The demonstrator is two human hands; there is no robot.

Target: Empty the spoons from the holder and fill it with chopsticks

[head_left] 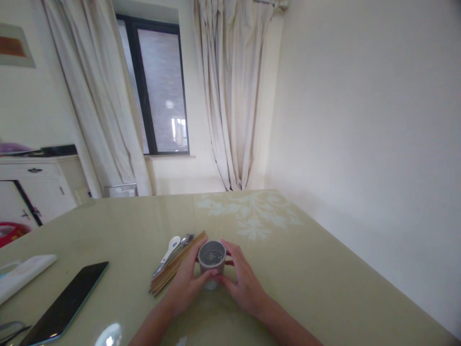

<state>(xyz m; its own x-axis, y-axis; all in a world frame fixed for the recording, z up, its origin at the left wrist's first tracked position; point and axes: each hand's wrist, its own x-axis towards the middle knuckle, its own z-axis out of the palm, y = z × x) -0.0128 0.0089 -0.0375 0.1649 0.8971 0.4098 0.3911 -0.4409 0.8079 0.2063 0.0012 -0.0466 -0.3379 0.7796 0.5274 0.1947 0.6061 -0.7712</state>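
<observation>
Both hands, left [187,283] & right [243,281], grasp the cup [212,259] on the glossy table [324,278]. Chopsticks [176,269] just left of cup; curtained window [160,86] beyond it.

Both hands' fingers [212,274] cover the holder's [212,254] lower wall; the chopsticks' [176,266] near ends vanish behind the left hand [185,288], beside that holder.

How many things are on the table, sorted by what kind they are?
Cups: 1, the grey cup, held by the left hand and right hand.
Spoons: 2, white spoon and metal spoon.
Chopstick bundles: 1, the chopsticks; single sticks too blurred to count.
Phones: 1, the black phone.
Cloths: 1, the white cloth.
Total: 6.
</observation>
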